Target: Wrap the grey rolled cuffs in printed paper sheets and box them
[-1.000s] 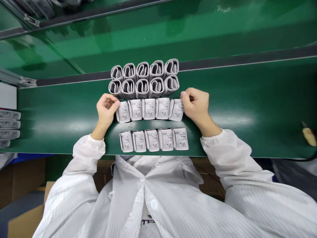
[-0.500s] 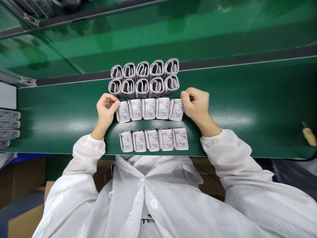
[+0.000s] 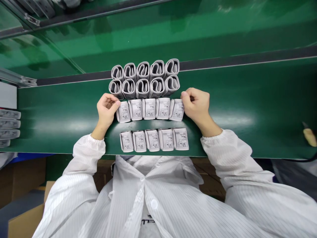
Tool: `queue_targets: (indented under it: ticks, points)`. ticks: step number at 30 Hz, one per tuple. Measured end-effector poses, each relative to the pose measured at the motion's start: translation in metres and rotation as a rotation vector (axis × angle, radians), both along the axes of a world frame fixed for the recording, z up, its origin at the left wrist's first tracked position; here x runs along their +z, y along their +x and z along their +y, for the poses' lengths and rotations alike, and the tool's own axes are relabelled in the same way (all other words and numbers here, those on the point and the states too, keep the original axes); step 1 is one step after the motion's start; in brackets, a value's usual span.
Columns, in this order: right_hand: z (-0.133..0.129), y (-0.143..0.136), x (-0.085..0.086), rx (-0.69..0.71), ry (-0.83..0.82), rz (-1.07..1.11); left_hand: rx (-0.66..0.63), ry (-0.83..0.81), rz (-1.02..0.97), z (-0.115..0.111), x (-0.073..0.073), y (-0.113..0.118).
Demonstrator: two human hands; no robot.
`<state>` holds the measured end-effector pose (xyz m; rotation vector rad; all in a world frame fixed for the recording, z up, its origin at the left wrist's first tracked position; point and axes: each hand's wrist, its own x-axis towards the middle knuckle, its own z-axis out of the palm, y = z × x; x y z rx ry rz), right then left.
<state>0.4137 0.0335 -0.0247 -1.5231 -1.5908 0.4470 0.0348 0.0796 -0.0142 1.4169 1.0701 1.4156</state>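
Green bench [image 3: 247, 99]; hands [image 3: 106, 108] [image 3: 198, 103] at apparent leaflets [image 3: 149, 109]

Table [image 3: 247, 109] spans the view, front edge at the wearer's torso. Near row of five bundles [image 3: 152, 140] lies on it, close to that edge. Behind, across a gap: middle row of five bundles [image 3: 149, 109]. Left hand [image 3: 106, 107] at its left end, right hand [image 3: 197, 103] at its right end, both touching. Just behind the middle row: ten rolls [image 3: 142, 87], two rows of five, one behind the other. Far left: stacked bundles [image 3: 10, 124], box [image 3: 7, 96] behind them. Far right, well apart: handled tool [image 3: 309, 136]. Carton [image 3: 27, 219] below table level, front left.
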Motion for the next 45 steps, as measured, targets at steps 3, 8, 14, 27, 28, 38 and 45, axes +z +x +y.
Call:
queue_targets:
  ticks: [3, 8, 14, 27, 28, 38, 45]
  points:
    - [0.0, 0.0003, -0.0014, 0.014, 0.033, 0.007, -0.006, 0.008, -0.01, -0.0002, -0.0003, -0.0003]
    - [0.0006, 0.0001, -0.0034, 0.011, 0.057, 0.015, -0.008, 0.005, -0.004, -0.0001, -0.0004, -0.0007]
    - [0.0009, -0.0001, -0.0046, 0.005, 0.044, 0.012, -0.009, 0.009, -0.006, -0.0001, -0.0003, -0.001]
    - [0.0006, -0.0001, -0.004, 0.01, 0.069, 0.012, -0.021, 0.03, -0.011, 0.0002, -0.0012, -0.0016]
    - [0.0006, -0.0002, -0.004, 0.01, 0.072, 0.013, -0.021, 0.029, -0.01, 0.0002, -0.0013, -0.0016]
    - [0.0002, -0.0003, -0.0038, 0.006, 0.057, 0.01, -0.016, 0.036, -0.009, -0.0001, -0.002, -0.0012]
    - [-0.0001, -0.0003, -0.0002, 0.012, 0.024, -0.001, -0.021, 0.048, -0.021, -0.0006, -0.0023, -0.0009]
